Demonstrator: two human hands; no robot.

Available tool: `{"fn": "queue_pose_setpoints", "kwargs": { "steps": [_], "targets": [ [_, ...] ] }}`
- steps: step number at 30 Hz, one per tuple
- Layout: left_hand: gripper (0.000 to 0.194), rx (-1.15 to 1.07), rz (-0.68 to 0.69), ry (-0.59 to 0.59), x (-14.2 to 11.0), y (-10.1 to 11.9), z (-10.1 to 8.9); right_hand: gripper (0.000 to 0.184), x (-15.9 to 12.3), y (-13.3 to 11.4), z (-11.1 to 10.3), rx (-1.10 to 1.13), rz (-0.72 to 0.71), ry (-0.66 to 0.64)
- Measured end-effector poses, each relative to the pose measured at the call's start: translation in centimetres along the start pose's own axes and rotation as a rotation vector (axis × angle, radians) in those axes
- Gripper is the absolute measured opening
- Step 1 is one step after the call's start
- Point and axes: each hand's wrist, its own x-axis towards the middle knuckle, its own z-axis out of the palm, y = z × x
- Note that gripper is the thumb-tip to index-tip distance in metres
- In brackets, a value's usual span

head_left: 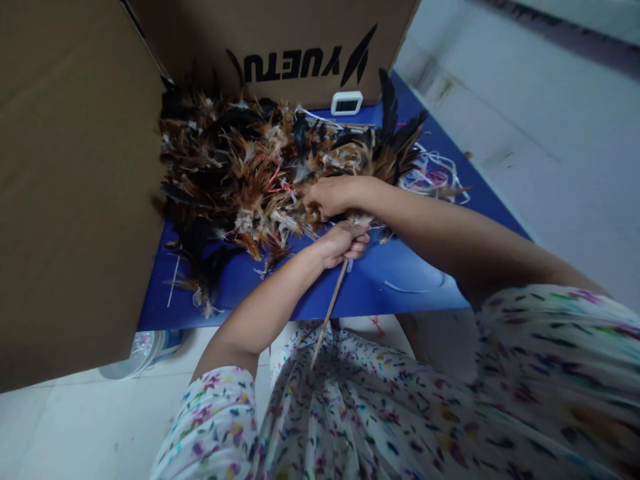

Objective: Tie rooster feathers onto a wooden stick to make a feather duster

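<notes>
My left hand (344, 244) is closed around a thin wooden stick (331, 303), whose lower end slants down past the table edge towards my lap. Pale feather tufts show just beyond its fingers. Crossing above it, my right hand (327, 198) reaches into the pile of brown and black feathers (245, 167) with its fingers bent down and drawn together. What those fingers grip is hidden among the feathers. A red string (275, 179) lies on the pile just left of my right hand.
A cardboard box (300, 40) stands behind the feathers, and a large brown cardboard panel (75, 187) rises at the left. A small white device (347, 103) leans near the box. White and pink strings (435, 173) lie at the right on the blue table (270, 293). A bucket (145, 353) stands below.
</notes>
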Motion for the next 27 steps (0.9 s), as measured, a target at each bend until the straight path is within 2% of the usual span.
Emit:
{"fn": "queue_pose_setpoints", "kwargs": {
  "steps": [3,7,11,17,22,27],
  "targets": [
    [0.025,-0.018,-0.009,0.006,0.0,0.0,0.0,0.04,0.2,-0.2,0.9,-0.069,0.026,-0.018],
    [0.021,-0.019,-0.018,0.013,0.0,0.0,-0.1,0.027,0.7,0.4,1.4,-0.037,0.036,0.086],
    [0.025,-0.016,-0.009,0.0,0.1,-0.1,-0.2,0.019,0.5,1.4,0.5,0.199,0.025,0.241],
    [0.027,-0.015,-0.011,-0.012,0.0,0.1,-0.1,0.03,-0.9,1.8,-1.2,0.67,0.142,0.385],
    [0.029,-0.001,0.0,-0.011,0.0,0.1,-0.2,0.051,-1.9,2.0,-1.7,0.753,0.131,0.464],
    [0.031,-0.011,-0.008,-0.016,0.1,0.1,-0.3,0.041,-2.6,2.4,-2.3,0.757,0.13,0.457]
  ]
}}
